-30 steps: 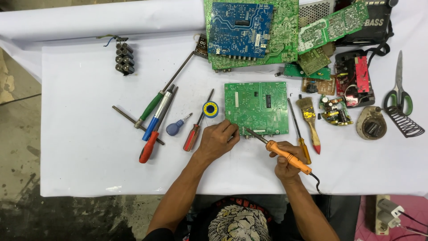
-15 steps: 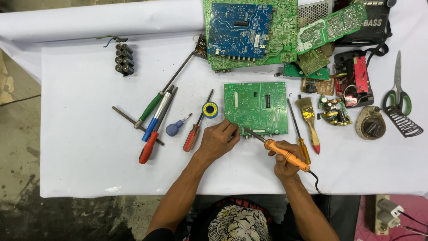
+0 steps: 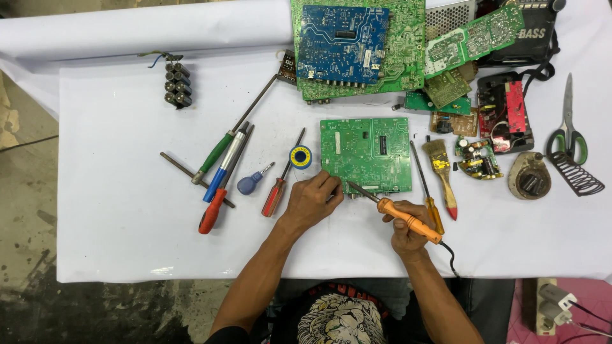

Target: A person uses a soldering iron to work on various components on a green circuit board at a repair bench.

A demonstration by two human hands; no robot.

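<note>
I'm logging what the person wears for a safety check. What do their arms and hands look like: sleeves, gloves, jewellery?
Both arms are bare from the hands up past the elbows, with no sleeves in view. The left hand and right hand wear no gloves, and I see no watch, ring or wristband. A dark printed shirt shows at the chest.

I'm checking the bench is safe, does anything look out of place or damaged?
Nothing looks spilled or broken. The right hand holds the orange soldering iron to the green circuit board, steadied by the left hand. The iron stand sits far right, beside the scissors.
</note>
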